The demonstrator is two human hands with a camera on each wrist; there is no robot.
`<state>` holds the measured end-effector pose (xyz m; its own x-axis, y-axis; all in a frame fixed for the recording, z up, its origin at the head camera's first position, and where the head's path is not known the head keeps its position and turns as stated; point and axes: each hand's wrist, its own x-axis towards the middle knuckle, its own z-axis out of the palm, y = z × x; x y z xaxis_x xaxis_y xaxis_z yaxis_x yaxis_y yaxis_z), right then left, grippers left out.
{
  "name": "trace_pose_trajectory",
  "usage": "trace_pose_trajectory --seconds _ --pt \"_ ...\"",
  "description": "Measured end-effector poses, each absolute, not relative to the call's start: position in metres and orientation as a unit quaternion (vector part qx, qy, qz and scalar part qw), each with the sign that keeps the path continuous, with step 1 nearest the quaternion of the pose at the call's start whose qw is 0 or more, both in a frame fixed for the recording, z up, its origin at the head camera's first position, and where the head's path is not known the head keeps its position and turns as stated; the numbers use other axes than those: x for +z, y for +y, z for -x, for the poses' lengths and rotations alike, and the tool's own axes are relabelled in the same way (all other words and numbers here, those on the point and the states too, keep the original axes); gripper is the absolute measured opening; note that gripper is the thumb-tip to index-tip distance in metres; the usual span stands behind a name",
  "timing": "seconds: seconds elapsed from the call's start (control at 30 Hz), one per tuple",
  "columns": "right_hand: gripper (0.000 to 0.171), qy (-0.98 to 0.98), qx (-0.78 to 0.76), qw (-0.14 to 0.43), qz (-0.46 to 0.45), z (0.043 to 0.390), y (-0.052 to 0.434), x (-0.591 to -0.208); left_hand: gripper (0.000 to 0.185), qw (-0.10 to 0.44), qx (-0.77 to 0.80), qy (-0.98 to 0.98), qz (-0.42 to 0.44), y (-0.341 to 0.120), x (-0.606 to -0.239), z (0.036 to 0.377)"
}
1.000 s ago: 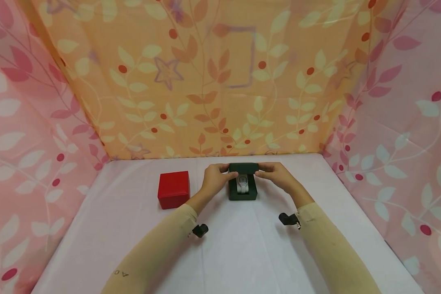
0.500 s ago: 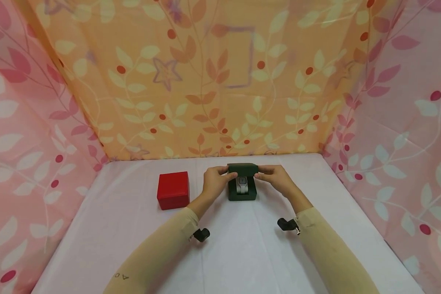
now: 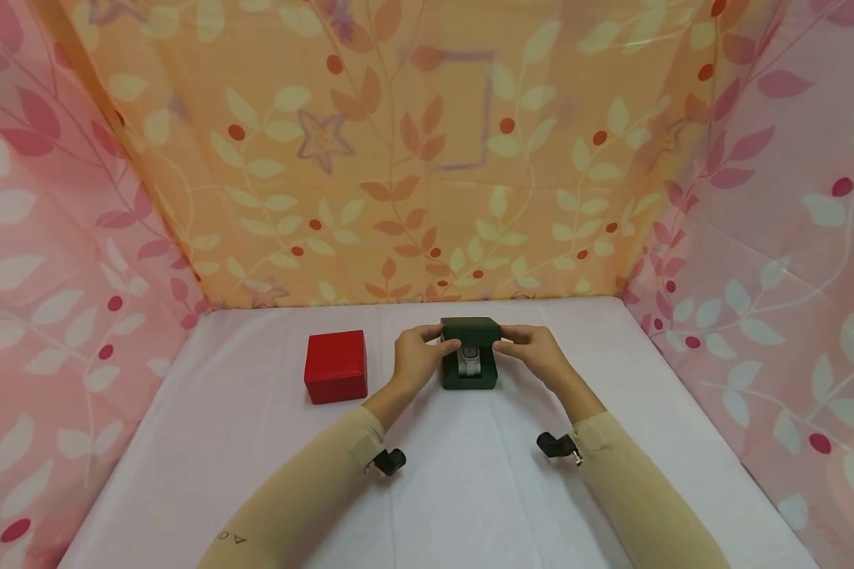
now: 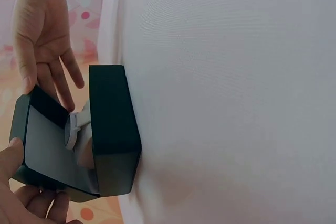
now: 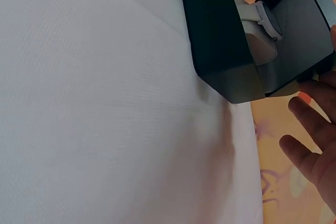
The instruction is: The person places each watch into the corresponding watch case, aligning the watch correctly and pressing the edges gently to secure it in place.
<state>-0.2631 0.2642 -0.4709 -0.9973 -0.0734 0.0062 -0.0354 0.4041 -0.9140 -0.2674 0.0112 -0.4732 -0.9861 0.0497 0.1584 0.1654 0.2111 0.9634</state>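
On the white-covered table stands a dark green watch box (image 3: 470, 384), its lid (image 3: 471, 332) tilted partway over the base. Inside, a watch (image 3: 470, 362) with a pale strap sits on a cushion; the lid hides some of it from the head view. My left hand (image 3: 418, 356) pinches the lid's left side, thumb on the front edge and fingers behind. On the lid's right side my right hand (image 3: 541, 353) holds it the same way. The left wrist view shows the grey lining (image 4: 55, 145) within the lid. In the right wrist view, two right-hand fingers (image 5: 310, 121) stretch away from the box.
A closed red box (image 3: 336, 367) stands to the left of my left hand. Patterned cloth walls (image 3: 427, 197) rise behind the table and along both sides. Small black cameras (image 3: 390, 461) hang from both wrists.
Both hands have brought the lid a little lower and toward me, so it covers more of the watch. The base and the red box stay in place.
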Motion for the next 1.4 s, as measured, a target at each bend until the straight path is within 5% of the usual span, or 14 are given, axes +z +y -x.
trace_pose_trajectory --seconds 1.4 --pt "0.070 0.823 -0.568 -0.005 0.024 0.247 0.259 -0.492 0.054 0.052 -0.611 -0.788 0.065 0.008 -0.491 0.257"
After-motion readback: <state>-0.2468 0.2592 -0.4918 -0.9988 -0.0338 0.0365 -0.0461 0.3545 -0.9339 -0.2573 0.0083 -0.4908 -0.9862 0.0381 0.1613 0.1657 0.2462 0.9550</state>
